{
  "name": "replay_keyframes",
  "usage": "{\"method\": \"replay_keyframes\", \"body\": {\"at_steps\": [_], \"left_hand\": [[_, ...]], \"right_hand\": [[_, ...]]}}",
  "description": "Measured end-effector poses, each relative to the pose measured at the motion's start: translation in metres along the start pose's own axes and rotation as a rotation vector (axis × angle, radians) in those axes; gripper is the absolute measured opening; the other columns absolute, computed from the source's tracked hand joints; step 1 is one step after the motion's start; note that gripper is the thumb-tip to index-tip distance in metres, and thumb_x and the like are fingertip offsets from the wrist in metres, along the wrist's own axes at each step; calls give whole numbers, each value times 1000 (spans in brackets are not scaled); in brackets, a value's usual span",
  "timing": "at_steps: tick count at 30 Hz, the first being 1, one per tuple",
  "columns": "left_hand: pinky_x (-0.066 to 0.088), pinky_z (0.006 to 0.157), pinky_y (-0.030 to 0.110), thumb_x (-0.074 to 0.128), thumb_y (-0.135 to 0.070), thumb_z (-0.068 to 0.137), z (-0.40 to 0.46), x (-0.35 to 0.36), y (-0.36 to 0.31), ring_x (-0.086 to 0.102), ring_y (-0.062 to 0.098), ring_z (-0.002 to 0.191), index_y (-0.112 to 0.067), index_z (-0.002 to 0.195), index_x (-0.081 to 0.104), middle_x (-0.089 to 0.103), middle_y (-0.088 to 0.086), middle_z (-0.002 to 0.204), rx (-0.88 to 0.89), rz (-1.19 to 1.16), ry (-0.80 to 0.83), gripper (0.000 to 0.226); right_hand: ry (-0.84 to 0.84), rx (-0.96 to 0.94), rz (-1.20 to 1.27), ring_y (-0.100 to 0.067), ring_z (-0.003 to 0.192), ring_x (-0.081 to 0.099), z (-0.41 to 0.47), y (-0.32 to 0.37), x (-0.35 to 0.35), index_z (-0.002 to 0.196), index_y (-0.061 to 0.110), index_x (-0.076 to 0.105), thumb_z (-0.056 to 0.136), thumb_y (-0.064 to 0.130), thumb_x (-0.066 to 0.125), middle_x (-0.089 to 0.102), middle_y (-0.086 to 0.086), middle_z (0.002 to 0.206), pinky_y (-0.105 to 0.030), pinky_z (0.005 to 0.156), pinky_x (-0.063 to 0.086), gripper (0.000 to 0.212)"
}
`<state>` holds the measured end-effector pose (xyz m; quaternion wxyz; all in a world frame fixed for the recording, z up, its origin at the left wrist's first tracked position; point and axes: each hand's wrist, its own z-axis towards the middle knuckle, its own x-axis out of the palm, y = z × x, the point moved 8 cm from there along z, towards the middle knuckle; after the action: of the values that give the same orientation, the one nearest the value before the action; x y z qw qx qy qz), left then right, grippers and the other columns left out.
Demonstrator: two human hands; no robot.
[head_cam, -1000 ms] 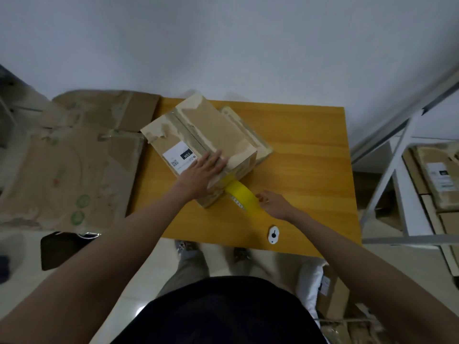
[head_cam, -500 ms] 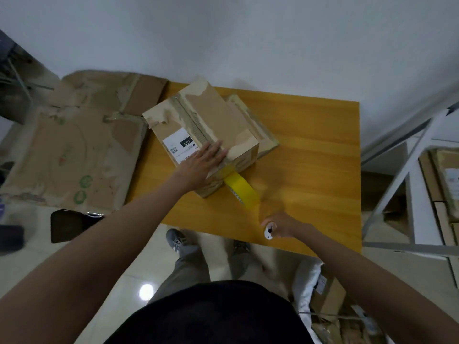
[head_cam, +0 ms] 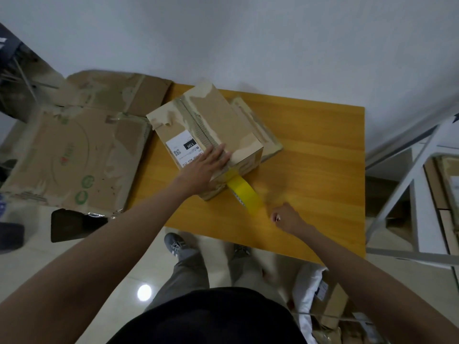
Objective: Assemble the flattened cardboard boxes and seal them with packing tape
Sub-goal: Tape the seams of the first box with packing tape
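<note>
Assembled cardboard box [head_cam: 211,135] is sitting at frame centre on the orange table [head_cam: 318,155], near its far-left corner, turned diagonally; white label [head_cam: 185,147] is facing up on its left top flap. A flattened box [head_cam: 258,127] is lying under/behind it on the right side. Yellow tape strip [head_cam: 242,192] is running from the box's near face down toward lower right, ending just beside the right hand.

Left hand [head_cam: 207,165] is pressing flat on the box's near top edge, fingers straight and spread across the seam. Right hand [head_cam: 285,218] is resting on the table, right of centre, fingers curled around a small white object [head_cam: 277,217], too blurred to identify.

Flattened cartons [head_cam: 74,155] are lying at left of frame, off the table. White shelf frame [head_cam: 419,194] is standing at right edge.
</note>
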<state>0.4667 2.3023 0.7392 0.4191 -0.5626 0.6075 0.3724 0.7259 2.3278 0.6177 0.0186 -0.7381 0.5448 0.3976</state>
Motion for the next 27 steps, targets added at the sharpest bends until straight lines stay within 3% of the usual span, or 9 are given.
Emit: {"method": "replay_keyframes", "body": {"at_steps": [2, 5, 8, 10, 13, 17, 19, 21, 27], "left_hand": [[8, 125, 46, 57, -55, 92, -6, -7, -6, -8, 26, 153, -22, 159, -4, -12, 4, 166, -49, -147, -14, 96], [11, 123, 39, 64, -39, 93, -23, -24, -20, 12, 23, 152, -22, 158, 19, 13, 3, 166, -153, -353, -166, 81], [38, 112, 42, 64, -25, 91, -45, -33, -39, 42, 23, 131, -15, 141, 49, 49, 5, 141, -230, -444, -375, 54], [47, 94, 39, 62, -24, 91, -53, -27, -58, 46, 22, 114, -11, 125, 56, 54, 5, 121, -253, -445, -449, 37], [43, 78, 30, 65, -37, 90, -55, 2, -77, 53, 19, 102, -16, 106, 56, 54, -1, 106, -417, -643, -322, 28], [45, 74, 34, 72, -54, 83, -45, 60, -90, 58, 28, 104, -10, 120, 53, 57, 5, 108, -794, -1194, 12, 61], [43, 70, 30, 76, -43, 84, -33, 69, -102, 59, 27, 101, -9, 112, 60, 62, 7, 105, -872, -1594, -2, 47], [45, 80, 33, 77, -34, 85, -23, 72, -109, 60, 29, 107, -9, 119, 64, 66, 10, 116, -946, -1871, -58, 45], [45, 83, 39, 75, -29, 89, -26, 75, -114, 60, 30, 106, -8, 124, 63, 65, 11, 121, -1001, -1965, -116, 43]], "right_hand": [[-81, -5, 84, -25, 104, 51, 0, 5, -25, 95, 16, 63, 93, -6, 48, 60, -2, 101, -39, 82, 46, 27], [-244, 14, 331, -27, 74, 57, -6, 15, -68, 121, 15, 55, 95, 0, 52, 61, -10, 91, -36, 63, 44, 31], [-314, 5, 453, -20, 67, 62, -18, 28, -100, 111, 7, 63, 99, 4, 55, 66, -15, 92, -30, 60, 49, 15], [-384, -54, 504, -17, 66, 63, -32, 38, -118, 100, 9, 68, 99, 9, 58, 67, -11, 85, -30, 63, 49, 10], [-462, -111, 660, -23, 70, 67, -51, 48, -136, 101, 13, 69, 99, 18, 59, 69, -10, 86, -33, 65, 57, 11], [-487, -154, 758, -23, 57, 57, -68, 60, -151, 106, 14, 69, 99, 25, 61, 61, -13, 74, -33, 54, 49, 15], [-476, -170, 777, -21, 58, 51, -75, 64, -155, 107, 16, 71, 99, 24, 61, 55, -10, 70, -32, 54, 45, 15], [-450, -193, 776, -21, 61, 50, -82, 70, -158, 112, 16, 71, 100, 20, 60, 54, -10, 71, -30, 57, 46, 17], [-323, -199, 779, -18, 75, 54, -83, 88, -149, 118, 24, 70, 105, 22, 49, 55, -11, 86, -31, 71, 49, 25]]}}
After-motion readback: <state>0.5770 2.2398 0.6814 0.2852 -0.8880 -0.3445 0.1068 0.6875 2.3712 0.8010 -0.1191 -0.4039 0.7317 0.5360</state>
